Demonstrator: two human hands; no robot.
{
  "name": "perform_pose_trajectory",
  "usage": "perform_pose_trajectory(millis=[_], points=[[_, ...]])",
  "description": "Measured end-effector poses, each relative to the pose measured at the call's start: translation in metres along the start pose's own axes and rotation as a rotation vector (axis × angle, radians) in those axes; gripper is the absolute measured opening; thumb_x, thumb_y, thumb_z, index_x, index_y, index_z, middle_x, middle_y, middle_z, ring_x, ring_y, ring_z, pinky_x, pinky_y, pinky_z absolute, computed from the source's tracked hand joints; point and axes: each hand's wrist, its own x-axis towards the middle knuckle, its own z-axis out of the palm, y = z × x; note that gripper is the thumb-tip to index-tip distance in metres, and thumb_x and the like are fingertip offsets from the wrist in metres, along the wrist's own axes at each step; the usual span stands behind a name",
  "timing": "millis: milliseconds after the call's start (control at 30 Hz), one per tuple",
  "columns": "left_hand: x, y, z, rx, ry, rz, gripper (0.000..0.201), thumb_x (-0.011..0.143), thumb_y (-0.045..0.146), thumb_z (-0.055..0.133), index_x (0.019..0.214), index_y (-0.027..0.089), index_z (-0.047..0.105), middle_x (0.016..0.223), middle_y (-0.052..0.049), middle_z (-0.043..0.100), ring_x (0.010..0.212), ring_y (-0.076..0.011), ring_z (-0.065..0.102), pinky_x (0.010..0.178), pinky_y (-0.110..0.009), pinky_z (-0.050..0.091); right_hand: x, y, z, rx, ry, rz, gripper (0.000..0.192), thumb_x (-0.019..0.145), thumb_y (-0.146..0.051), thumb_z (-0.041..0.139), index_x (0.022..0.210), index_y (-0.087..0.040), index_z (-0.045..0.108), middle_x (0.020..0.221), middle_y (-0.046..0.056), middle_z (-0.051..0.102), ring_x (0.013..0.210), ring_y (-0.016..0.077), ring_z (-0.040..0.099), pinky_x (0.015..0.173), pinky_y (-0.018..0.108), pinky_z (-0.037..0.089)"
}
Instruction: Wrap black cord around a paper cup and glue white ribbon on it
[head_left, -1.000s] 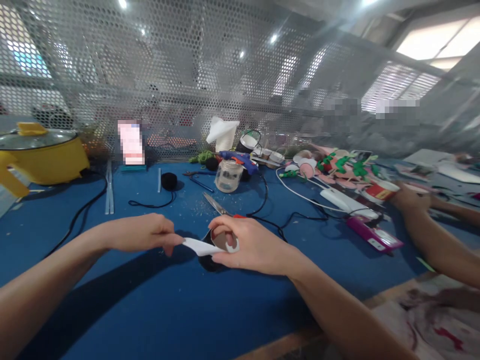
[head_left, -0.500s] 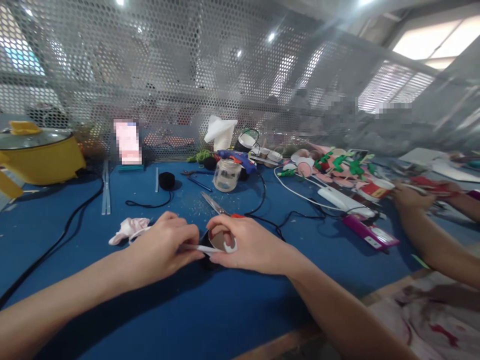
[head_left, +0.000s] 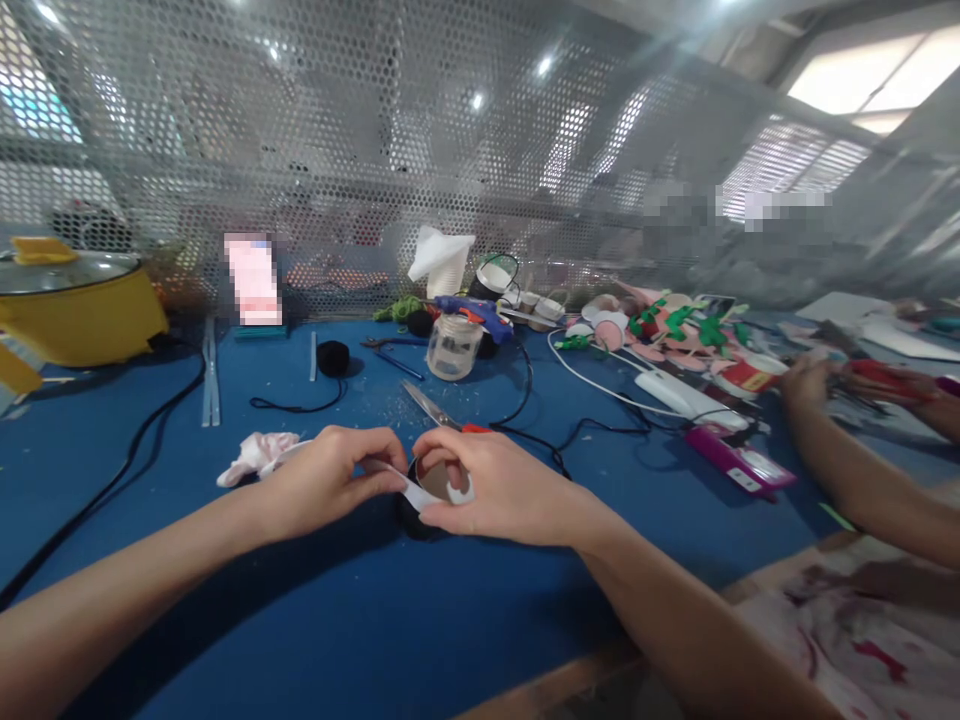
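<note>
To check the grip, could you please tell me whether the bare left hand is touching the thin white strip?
Touching: the head view shows the left hand pinching the thin white strip, with no gap between.

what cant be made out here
All in the head view:
Whether the white strip reaches the crumpled pale piece: hidden by the left hand
Black round thing: right side behind the right hand
Scissors: handles partly behind that hand
Yellow pot: cut by the left edge
Pink panel: blurred into blocks
</note>
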Motion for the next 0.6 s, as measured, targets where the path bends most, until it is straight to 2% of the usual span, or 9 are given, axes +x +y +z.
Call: perform_pose_trajectory(millis=[100, 400, 600], points=[[0.001, -0.0014, 0.001, -0.051, -0.009, 0.006, 0.013, 0.079, 0.027, 0.051, 0.082, 0.016, 0.058, 0.075, 0.001, 0.064, 0.07, -0.0116, 0.058, 0.064, -0.019, 0.043, -0.0004, -0.0001, -0.0001, -0.013, -0.001, -0.003, 0.037, 0.066, -0.028, 0.065, 0.1, -0.021, 0.052, 0.09, -0.001, 0.065, 0.076, 0.0135, 0.057, 0.069, 0.025, 0.041], [0.005, -0.0022, 0.0014, -0.022, 0.044, 0.078, 0.017, 0.08, 0.027, 0.05, 0.073, 0.015, 0.059, 0.072, 0.0, 0.06, 0.065, -0.0106, 0.054, 0.062, -0.02, 0.042, -0.0004, -0.0012, -0.0012, -0.034, -0.006, -0.026, 0.035, 0.066, -0.026, 0.065, 0.098, -0.021, 0.052, 0.091, -0.001, 0.065, 0.078, 0.0138, 0.058, 0.072, 0.026, 0.039], [0.0058, -0.0022, 0.0021, -0.07, 0.045, 0.041, 0.012, 0.078, 0.028, 0.053, 0.077, 0.016, 0.056, 0.074, 0.0, 0.063, 0.07, -0.0121, 0.058, 0.066, -0.023, 0.045, -0.0006, -0.0015, -0.0012, -0.05, -0.011, -0.033, 0.032, 0.067, -0.027, 0.065, 0.095, -0.021, 0.053, 0.09, -0.001, 0.064, 0.076, 0.0139, 0.057, 0.07, 0.026, 0.039]])
